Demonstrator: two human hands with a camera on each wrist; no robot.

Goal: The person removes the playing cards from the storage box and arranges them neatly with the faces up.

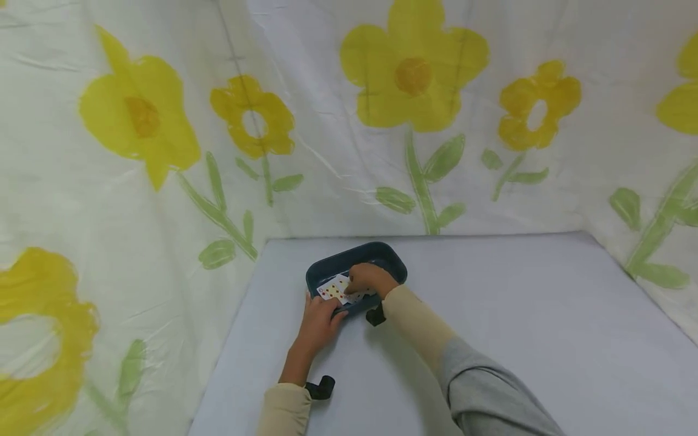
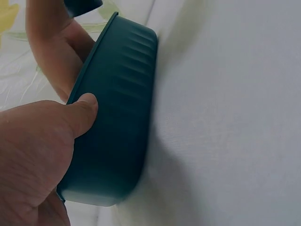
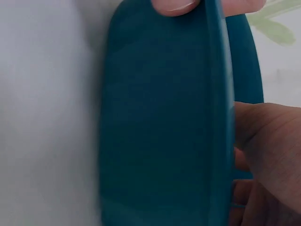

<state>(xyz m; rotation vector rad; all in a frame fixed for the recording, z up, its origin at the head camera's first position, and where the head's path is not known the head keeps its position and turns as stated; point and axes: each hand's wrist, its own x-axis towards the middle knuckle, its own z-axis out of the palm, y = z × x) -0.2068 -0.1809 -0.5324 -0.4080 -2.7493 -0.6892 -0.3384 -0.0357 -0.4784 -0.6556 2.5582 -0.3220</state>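
Observation:
A dark teal plastic tray (image 1: 349,260) with raised walls sits near the far edge of the table. Several playing cards (image 1: 329,289) with red and yellow marks lie overlapping inside. My left hand (image 1: 318,324) grips the near left corner of the tray; in the left wrist view its thumb (image 2: 84,113) presses the outer wall. My right hand (image 1: 371,278) reaches over the near wall into the tray, fingers bent down onto the cards. The near wall hides those fingertips in the right wrist view, so whether they pinch a card cannot be made out.
The white table (image 1: 518,327) stretches to the right and toward me. A white curtain (image 1: 327,194) with painted yellow flowers hangs behind it and along the sides. Black wrist devices (image 1: 322,387) sit on both forearms.

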